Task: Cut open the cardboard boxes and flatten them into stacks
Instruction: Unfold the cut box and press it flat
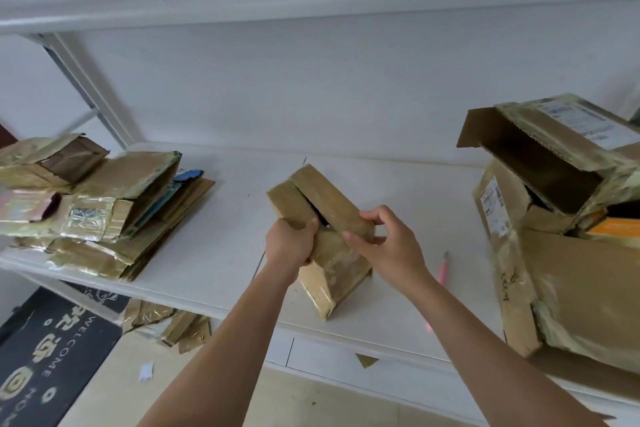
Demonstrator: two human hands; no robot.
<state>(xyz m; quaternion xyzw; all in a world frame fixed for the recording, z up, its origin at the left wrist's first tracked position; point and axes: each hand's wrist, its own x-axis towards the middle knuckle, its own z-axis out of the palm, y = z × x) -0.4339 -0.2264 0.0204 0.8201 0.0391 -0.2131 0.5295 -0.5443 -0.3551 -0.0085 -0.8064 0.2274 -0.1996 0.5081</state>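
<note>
Fingers [313,224] of the left hand [289,243] curl over one flap of the small cardboard box [322,215]; right hand [388,243] apparently pinches the other, above the counter [225,218].

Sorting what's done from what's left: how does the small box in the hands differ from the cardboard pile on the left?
The small box keeps its volume; the pile lies pressed flat. The box is gripped by the left hand and right hand; the pile rests untouched on the table. One piece versus many layers. Both are brown, with shiny tape.
</note>
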